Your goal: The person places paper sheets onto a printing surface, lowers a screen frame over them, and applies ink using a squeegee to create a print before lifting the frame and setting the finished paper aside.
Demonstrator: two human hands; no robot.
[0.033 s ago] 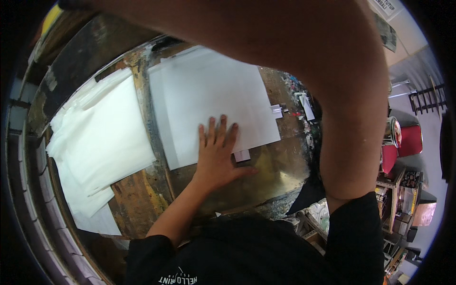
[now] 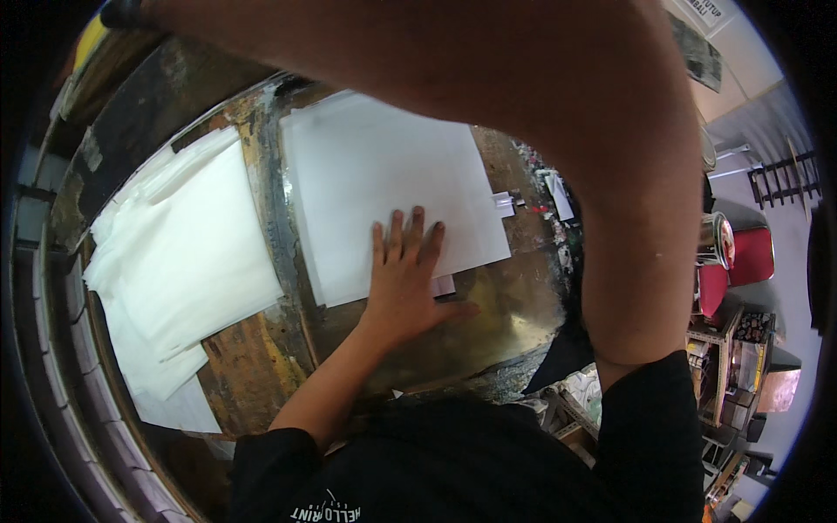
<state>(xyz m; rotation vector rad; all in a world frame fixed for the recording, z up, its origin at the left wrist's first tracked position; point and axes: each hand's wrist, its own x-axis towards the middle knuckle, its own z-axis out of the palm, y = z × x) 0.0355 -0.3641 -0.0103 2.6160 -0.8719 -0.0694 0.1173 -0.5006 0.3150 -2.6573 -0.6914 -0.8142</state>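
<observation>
My left hand (image 2: 405, 275) lies palm down, fingers spread, on the lower edge of a smooth white sheet (image 2: 392, 174). Along the sheet's left side a second edge shows, so more than one layer seems to lie there. The sheet rests on a stained, shiny board (image 2: 497, 327). A pinkish tab (image 2: 443, 285) pokes out beside my left thumb, and a small clear tab (image 2: 504, 204) sits at the sheet's right edge. My right arm arches across the top of the view; at its far end, something dark (image 2: 131, 13) covers the wrist or hand, and no fingers can be made out.
A pile of thin white sheets (image 2: 192, 244) lies at left on the paint-stained wooden table (image 2: 253, 366). A curved dark board (image 2: 131, 122) runs behind it. At right are a red chair (image 2: 751, 257), a tin can (image 2: 717, 240) and shelves (image 2: 719, 357).
The lower left corner of the white sheet has shifted a little to the right, and my left hand has slid slightly right with it. My right arm has barely moved.
</observation>
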